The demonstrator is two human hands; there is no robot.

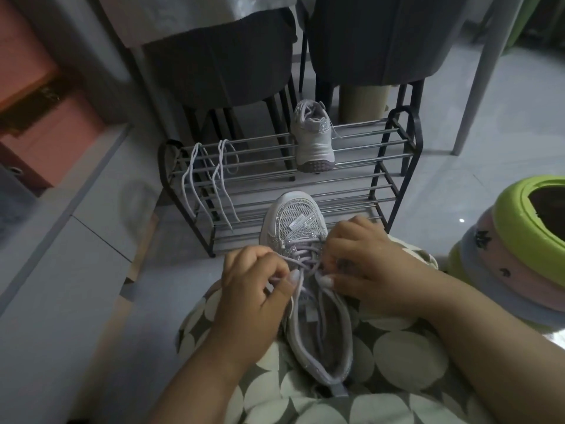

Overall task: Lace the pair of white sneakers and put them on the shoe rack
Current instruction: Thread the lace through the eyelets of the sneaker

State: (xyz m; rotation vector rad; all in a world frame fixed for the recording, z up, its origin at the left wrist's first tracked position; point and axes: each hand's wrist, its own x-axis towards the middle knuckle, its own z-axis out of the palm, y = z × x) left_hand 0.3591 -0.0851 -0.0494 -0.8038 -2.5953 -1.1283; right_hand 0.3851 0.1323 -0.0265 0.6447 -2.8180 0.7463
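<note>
Step in hand: lacing of the second sneaker [301, 240]; the person works on the upper eyelets near the tongue.
Sneaker position: it rests on the person's lap, toe at 12 o'clock toward the shoe rack [394, 139], heel at 6 o'clock.
Left hand [250, 286]: at 9 o'clock of the eyelets, its fingers [266, 258] curled round one run of the lace [305, 266], thumb and forefinger pinching it.
Right hand [363, 261]: at 3 o'clock of the eyelets, its fingers bent narrow onto the other run of the lace; the exact pinch point is hidden behind the knuckles.
Lace state: several crossings lie over the lower eyelets; the top rows look unfinished.
First sneaker [313, 139]: stands on the top shelf of the shoe rack, at 12 o'clock of the lap, toe pointing away.
Spare laces [211, 179]: draped over the left part of the rack, at 11 o'clock, untouched.
Progress: judged past halfway, one shoe already stored.
Next move: probably to thread each end through the remaining eyelets, pull both sides even, then tie.
Requirement: equal tension on both ends, the sneaker kept steady on the lap.
</note>
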